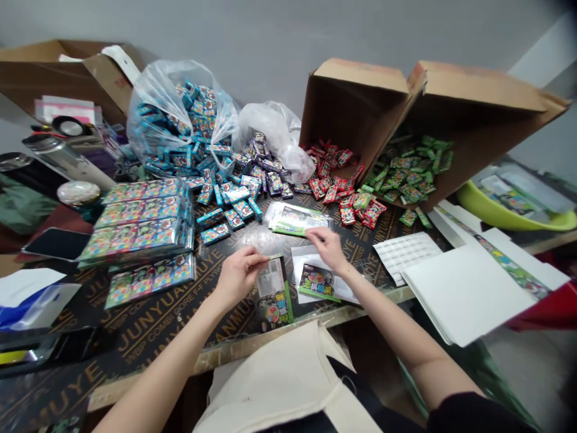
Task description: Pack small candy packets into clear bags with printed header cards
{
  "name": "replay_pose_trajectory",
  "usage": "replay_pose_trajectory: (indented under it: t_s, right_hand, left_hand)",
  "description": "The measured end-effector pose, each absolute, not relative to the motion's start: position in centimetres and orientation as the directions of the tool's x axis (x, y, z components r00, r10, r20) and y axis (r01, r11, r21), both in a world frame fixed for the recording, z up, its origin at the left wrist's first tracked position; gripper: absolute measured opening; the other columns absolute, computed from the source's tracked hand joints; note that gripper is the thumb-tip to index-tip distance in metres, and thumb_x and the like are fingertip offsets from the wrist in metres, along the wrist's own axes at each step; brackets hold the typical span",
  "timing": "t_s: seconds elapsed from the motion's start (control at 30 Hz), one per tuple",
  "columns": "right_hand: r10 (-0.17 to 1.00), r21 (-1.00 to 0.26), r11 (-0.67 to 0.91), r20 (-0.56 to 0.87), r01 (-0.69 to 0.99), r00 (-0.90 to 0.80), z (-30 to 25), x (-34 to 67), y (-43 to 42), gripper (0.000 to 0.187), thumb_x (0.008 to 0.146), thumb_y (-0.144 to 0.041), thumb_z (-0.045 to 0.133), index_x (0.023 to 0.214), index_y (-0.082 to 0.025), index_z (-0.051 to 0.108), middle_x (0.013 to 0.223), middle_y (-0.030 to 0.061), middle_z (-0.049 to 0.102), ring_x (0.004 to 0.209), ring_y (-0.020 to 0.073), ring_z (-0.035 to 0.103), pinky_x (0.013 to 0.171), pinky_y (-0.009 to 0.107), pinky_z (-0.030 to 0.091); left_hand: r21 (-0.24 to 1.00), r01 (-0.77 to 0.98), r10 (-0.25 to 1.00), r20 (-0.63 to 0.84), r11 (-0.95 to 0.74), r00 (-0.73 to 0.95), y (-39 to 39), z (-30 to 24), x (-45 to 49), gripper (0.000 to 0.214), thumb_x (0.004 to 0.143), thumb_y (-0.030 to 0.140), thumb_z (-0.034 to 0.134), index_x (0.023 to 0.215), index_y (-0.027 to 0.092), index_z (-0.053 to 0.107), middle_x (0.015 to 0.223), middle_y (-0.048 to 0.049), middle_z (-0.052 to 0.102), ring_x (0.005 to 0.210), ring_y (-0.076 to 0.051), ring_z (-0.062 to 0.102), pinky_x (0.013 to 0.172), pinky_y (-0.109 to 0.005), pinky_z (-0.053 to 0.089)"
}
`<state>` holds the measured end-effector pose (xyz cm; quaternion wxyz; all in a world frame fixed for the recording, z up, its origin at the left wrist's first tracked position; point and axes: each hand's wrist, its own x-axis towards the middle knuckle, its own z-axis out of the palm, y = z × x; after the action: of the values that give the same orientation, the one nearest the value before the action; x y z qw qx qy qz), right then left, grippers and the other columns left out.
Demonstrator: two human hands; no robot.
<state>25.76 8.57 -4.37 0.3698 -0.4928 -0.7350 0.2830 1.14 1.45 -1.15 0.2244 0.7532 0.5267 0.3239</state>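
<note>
My left hand (241,273) pinches the upper left edge of a dark flat packet (274,304) with a green border and colourful print. It lies near the table's front edge. My right hand (328,248) is bent over, its fingertips closed together at the lower edge of a small stack of clear and green packets (295,218). Whether they grip one of these I cannot make out. Below my right wrist, another printed packet (315,281) rests on white paper.
Small blue packs (216,218), purple packs (273,180), red packs (333,189) and green packs (410,180) lie in heaps. Packed sheets (139,222) are stacked at left. A cardboard box (360,75) stands behind; white cards (469,288) lie at right, near a lime bowl (518,219).
</note>
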Motion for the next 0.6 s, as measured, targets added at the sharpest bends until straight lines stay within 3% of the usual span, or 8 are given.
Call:
replay_pose_trajectory:
  t_s: [0.03, 0.13, 0.2, 0.4, 0.6]
  right_hand:
    - [0.951, -0.683, 0.308, 0.235, 0.662, -0.2, -5.1, 27.1, 9.6, 0.019, 0.083, -0.027, 0.049, 0.084, -0.022, 0.067, 0.091, 0.0061, 0.065, 0.09, 0.0204, 0.053, 0.083, 0.035, 0.036]
    - [0.964, -0.546, 0.266, 0.138, 0.795, -0.228, -7.6, 30.2, 11.2, 0.006, 0.073, -0.021, 0.061, 0.073, -0.019, 0.067, 0.076, 0.0065, 0.064, 0.081, 0.0217, 0.051, 0.076, 0.034, 0.034]
    - [0.959, -0.511, 0.278, 0.094, 0.813, -0.269, -8.9, 31.3, 11.1, 0.007, 0.068, -0.018, 0.066, 0.075, -0.019, 0.068, 0.076, 0.006, 0.064, 0.08, 0.0214, 0.05, 0.073, 0.033, 0.032]
    - [0.929, -0.414, 0.349, 0.036, 0.84, -0.368, -10.0, 31.0, 10.5, 0.027, 0.071, -0.014, 0.063, 0.096, -0.023, 0.067, 0.092, 0.0099, 0.061, 0.093, 0.0247, 0.045, 0.078, 0.036, 0.027]
    - [0.915, -0.401, 0.378, 0.026, 0.834, -0.402, -9.8, 30.0, 11.2, 0.012, 0.074, -0.018, 0.061, 0.085, -0.02, 0.068, 0.087, 0.0081, 0.062, 0.089, 0.0233, 0.048, 0.077, 0.035, 0.029]
  left_hand:
    - [0.684, 0.652, 0.945, 0.244, -0.326, 0.217, 1.8, -1.6, 0.9, 0.019, 0.079, 0.024, 0.053, 0.085, 0.02, 0.07, 0.074, -0.0039, 0.059, 0.069, -0.015, 0.054, 0.063, -0.026, 0.041]
    - [0.711, 0.648, 0.961, 0.225, -0.274, 0.159, 3.0, -3.0, 0.0, 0.016, 0.076, 0.025, 0.055, 0.081, 0.019, 0.07, 0.069, -0.0029, 0.057, 0.066, -0.015, 0.053, 0.061, -0.026, 0.041]
    - [0.726, 0.642, 0.968, 0.215, -0.246, 0.129, 3.5, -3.7, -0.2, 0.016, 0.075, 0.025, 0.056, 0.08, 0.019, 0.07, 0.068, -0.0026, 0.057, 0.066, -0.015, 0.053, 0.06, -0.026, 0.04]
    - [0.761, 0.61, 0.975, 0.196, -0.218, 0.105, 3.9, -4.2, 0.3, 0.016, 0.073, 0.026, 0.057, 0.078, 0.019, 0.07, 0.065, -0.0017, 0.055, 0.063, -0.014, 0.053, 0.058, -0.025, 0.04]
    - [0.772, 0.602, 0.978, 0.189, -0.205, 0.09, 3.8, -3.7, 0.5, 0.015, 0.072, 0.025, 0.058, 0.076, 0.019, 0.07, 0.063, -0.0014, 0.054, 0.06, -0.014, 0.051, 0.057, -0.025, 0.038]
